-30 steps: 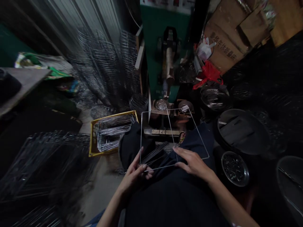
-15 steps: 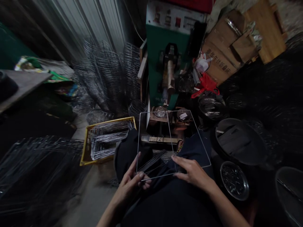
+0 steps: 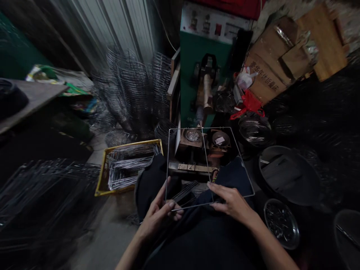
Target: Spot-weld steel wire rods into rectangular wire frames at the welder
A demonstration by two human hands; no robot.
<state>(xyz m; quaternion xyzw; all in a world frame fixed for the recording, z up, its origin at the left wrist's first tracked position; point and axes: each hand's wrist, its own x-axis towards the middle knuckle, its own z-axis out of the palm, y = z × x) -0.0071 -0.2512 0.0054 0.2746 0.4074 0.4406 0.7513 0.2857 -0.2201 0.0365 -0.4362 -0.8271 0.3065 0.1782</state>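
A thin rectangular wire frame [image 3: 206,153] with one middle wire is held over my lap, its far side level with the lower tip of a green machine's metal arm [image 3: 207,92]. I cannot tell if the tip touches the wire. My left hand [image 3: 157,212] grips the near left corner, thumb on top and forefinger stretched along the side wire. My right hand [image 3: 232,202] pinches the frame where the middle wire meets the near side. Beneath the far side sits a round dish of small shiny pieces [image 3: 192,135]. Several loose wires [image 3: 184,192] lie across my lap.
At my left stands a yellow crate [image 3: 101,176] of wire frames. Stacked wire coils [image 3: 132,86] rise behind it. On the right are a large dark basin [image 3: 289,176], a bowl of small metal pieces [image 3: 282,224], a red plastic bag [image 3: 249,104] and a cardboard box [image 3: 267,63].
Both hands have carried the wire frame slightly forward, bringing its far side closer to the machine's tip. The grips look the same. The whole view has shifted a little.
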